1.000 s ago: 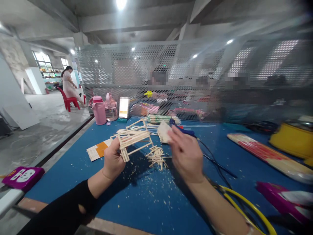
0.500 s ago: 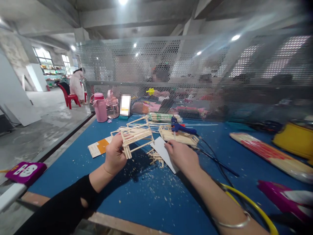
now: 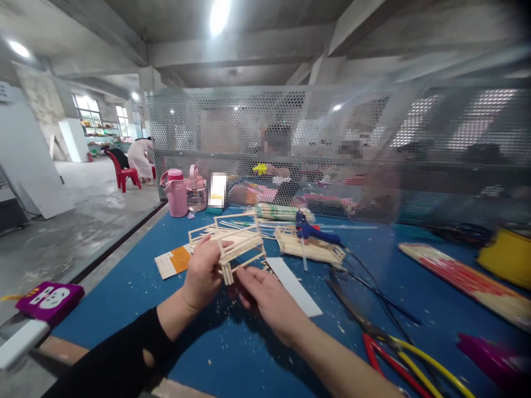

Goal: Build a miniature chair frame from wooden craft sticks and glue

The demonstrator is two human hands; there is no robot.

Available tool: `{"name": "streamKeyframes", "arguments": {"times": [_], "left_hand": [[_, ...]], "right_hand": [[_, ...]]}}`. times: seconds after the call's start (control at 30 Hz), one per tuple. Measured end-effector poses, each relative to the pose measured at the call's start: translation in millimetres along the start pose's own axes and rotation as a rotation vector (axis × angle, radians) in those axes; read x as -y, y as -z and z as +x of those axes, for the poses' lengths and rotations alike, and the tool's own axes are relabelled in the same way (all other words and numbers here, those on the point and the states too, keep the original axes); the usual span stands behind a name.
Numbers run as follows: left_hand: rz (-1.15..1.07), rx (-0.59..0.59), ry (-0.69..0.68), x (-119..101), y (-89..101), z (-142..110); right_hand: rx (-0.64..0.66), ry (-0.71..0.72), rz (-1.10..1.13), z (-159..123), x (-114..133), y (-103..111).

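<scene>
My left hand (image 3: pixel 202 272) is closed around one end of a small wooden stick model (image 3: pixel 243 249), an open frame with rails and short legs, held tilted above the table. My right hand (image 3: pixel 269 296) has its fingers bent together at the model's lower rail, near the legs; the fingertips are partly hidden. Just beyond the right hand a white card strip (image 3: pixel 294 284) lies on the table. Behind it a second stick piece (image 3: pixel 311 249) rests flat, with a blue glue gun (image 3: pixel 317 231) on top.
Long-handled cutters (image 3: pixel 373 331) with red and yellow grips lie at the right. Bagged sticks (image 3: pixel 282 212), an orange-white card (image 3: pixel 172 261), a pink jug (image 3: pixel 177 193) and a purple power strip (image 3: pixel 50 303) surround the blue table (image 3: pixel 207 354). A perforated metal screen (image 3: pixel 332 121) stands behind; people are beyond it.
My right hand has let go of the white card, which now lies on the table, and has moved left to the stick model. The left hand still holds the model.
</scene>
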State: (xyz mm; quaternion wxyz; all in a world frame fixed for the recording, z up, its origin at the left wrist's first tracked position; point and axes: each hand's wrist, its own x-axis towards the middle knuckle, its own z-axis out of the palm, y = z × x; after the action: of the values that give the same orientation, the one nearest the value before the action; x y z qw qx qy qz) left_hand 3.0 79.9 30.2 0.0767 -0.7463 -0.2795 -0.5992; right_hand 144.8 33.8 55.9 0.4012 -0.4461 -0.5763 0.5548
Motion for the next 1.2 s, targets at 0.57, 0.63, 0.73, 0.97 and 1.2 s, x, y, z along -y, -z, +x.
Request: {"name": "streamKeyframes", "arguments": {"times": [0.57, 0.63, 0.73, 0.97, 1.2], "left_hand": [[-0.066, -0.033, 0.031, 2.7, -2.2, 2.2], [-0.107, -0.012, 0.032, -0.8, -1.1, 2.6], [-0.13, 0.014, 0.019, -4.7, 0.6, 2.4], [-0.047, -0.004, -0.037, -5.0, 0.8, 0.1], [0.063, -0.068, -0.152, -1.8, -1.7, -0.4]], "right_hand": [[-0.305, 0.416, -0.49, -50.6, 59.6, 65.2], [-0.39, 0.426, -0.729, -42.2, 51.4, 60.6], [-0.465, 0.545, -0.865, -32.7, 44.6, 52.9], [-0.495, 0.739, -1.046, -16.4, 49.2, 46.8], [-0.59, 0.854, -1.179, -6.3, 44.8, 43.0]]}}
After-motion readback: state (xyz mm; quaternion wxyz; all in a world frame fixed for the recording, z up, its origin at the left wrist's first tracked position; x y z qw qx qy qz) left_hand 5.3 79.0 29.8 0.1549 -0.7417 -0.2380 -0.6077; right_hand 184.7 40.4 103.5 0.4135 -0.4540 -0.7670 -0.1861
